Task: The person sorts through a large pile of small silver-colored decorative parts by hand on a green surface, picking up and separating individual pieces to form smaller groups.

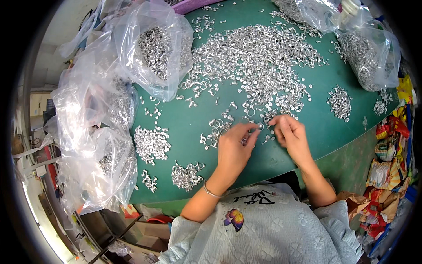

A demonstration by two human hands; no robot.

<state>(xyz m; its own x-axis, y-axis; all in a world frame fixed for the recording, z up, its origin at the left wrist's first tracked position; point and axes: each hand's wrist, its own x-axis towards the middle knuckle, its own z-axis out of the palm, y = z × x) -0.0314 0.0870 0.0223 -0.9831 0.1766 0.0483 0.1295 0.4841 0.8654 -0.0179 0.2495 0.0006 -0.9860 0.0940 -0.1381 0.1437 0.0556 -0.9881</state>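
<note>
My left hand [237,147] is closed in a pinch at the near middle of the green tabletop. Between its thumb and fingers sits a small silver metal ring-like piece [260,126]. Curled just to the right of it is my right hand [292,136], its fingertips beside loose silver pieces; whatever they may hold is too small to make out. Beyond both hands spreads a large heap of curved silver metal pieces [259,61]. A few open ring-shaped pieces [215,127] lie left of my left hand.
Small piles of silver parts lie at the left [151,144], near left [187,176] and right [339,103]. Clear plastic bags [99,145] of parts crowd the left edge, and another bag [367,57] stands far right. Coloured packages [384,169] fill the area beyond the table's right edge.
</note>
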